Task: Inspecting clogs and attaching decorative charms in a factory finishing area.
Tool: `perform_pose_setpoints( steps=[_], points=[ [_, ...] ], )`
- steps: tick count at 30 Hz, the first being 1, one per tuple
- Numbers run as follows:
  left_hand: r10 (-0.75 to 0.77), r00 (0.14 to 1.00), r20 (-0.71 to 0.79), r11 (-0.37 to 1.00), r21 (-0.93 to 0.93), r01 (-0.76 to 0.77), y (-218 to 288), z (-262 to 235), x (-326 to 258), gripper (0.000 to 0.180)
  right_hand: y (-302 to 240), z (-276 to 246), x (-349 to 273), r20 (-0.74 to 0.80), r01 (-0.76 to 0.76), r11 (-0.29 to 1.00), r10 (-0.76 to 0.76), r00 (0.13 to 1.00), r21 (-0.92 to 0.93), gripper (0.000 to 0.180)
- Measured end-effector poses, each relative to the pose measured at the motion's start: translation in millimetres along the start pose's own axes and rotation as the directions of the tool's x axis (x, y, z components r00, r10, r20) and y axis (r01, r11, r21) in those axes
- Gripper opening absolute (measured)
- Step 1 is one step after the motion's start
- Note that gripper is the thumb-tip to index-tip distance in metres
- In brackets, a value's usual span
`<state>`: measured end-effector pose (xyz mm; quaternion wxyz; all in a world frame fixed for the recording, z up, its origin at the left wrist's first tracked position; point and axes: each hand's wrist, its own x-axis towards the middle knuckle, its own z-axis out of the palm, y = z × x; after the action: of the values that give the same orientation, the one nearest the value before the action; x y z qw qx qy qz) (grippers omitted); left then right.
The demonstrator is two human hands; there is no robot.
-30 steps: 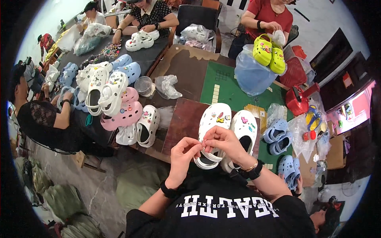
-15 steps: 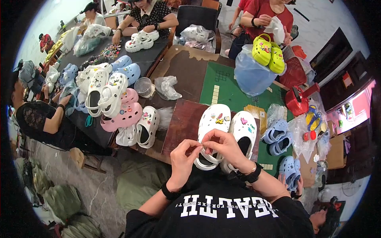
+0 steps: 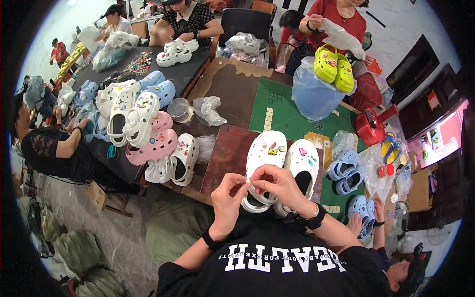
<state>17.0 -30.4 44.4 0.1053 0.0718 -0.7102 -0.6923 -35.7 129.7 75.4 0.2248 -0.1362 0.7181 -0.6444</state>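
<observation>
In front of me a pair of white clogs rests on a dark red board (image 3: 227, 148), toes pointing away. The left clog (image 3: 258, 146) and the right clog (image 3: 308, 173) both carry small colourful charms on their toes. Over the heel end of the left clog, my left hand (image 3: 227, 200) and my right hand (image 3: 281, 185) meet, thumb and forefinger of each pinched together. Between the fingertips is a tiny pale piece (image 3: 248, 181), too small to name. My right hand covers part of both clogs.
White, pink and blue clogs (image 3: 161, 91) crowd the left tables. A clear tub (image 3: 178, 109) and a crumpled plastic bag (image 3: 209, 110) lie ahead. Lime clogs (image 3: 326, 64) stand on a blue bag. Blue clogs (image 3: 344, 166) sit at right, where a co-worker's hands (image 3: 355, 224) hold another pair.
My fingertips have parted slightly, showing the pale piece. The person in red has stretched out a plastic bag. The co-worker at lower right has lifted one hand beside the blue clogs.
</observation>
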Motion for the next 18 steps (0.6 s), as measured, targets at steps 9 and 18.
perform_pose_setpoints(
  steps=[9,18],
  points=[
    [-0.208,0.959,0.195,0.961,-0.141,0.237,1.9,-11.3,1.3,0.004,12.5,-0.1,0.0,0.032,0.205,0.959,-0.202,0.979,-0.196,0.008],
    [-0.245,0.943,0.227,0.969,0.022,0.246,10.3,-7.7,13.4,0.008,23.2,2.4,-17.8,0.123,0.423,0.388,-0.601,0.790,-0.819,0.016]
  ],
)
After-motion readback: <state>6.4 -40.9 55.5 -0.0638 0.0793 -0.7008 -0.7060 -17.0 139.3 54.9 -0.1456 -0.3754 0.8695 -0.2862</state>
